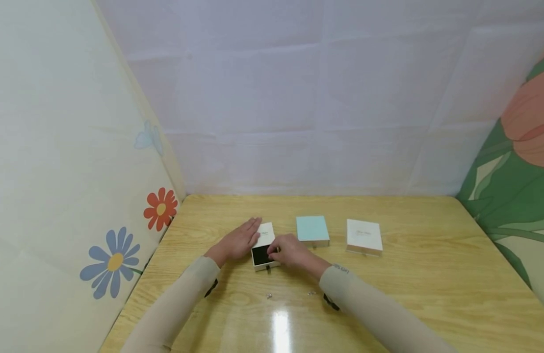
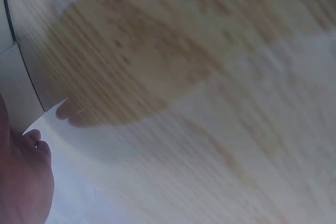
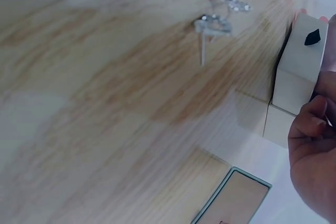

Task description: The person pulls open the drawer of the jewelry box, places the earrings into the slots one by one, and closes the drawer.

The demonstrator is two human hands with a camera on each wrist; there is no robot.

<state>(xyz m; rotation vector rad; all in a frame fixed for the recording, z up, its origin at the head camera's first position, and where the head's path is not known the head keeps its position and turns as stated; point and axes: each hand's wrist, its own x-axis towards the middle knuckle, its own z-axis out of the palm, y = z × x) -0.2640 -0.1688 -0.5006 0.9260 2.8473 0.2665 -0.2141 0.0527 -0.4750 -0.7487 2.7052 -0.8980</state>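
A small white drawer box [image 1: 265, 235] stands on the table with its black-lined drawer [image 1: 259, 256] slid out towards the person. My left hand [image 1: 242, 239] lies along the box's left side, fingers extended, fingertips at its far end. Over the drawer, my right hand [image 1: 290, 252] has bent fingers, thumb and forefinger down at the black lining. I cannot tell whether anything is between those fingertips. In the right wrist view a black pull tab [image 3: 313, 37] shows on the drawer front. Sparkling stud earrings [image 3: 212, 24] lie on the table near the right hand.
A light-blue box [image 1: 312, 229] and a white box with faint lettering [image 1: 363, 235] stand to the right, both closed. Small shiny pieces [image 1: 269, 296] lie in front of the open drawer. A cloth wall [image 1: 316, 98] borders the wooden table [image 1: 413, 294] at the back.
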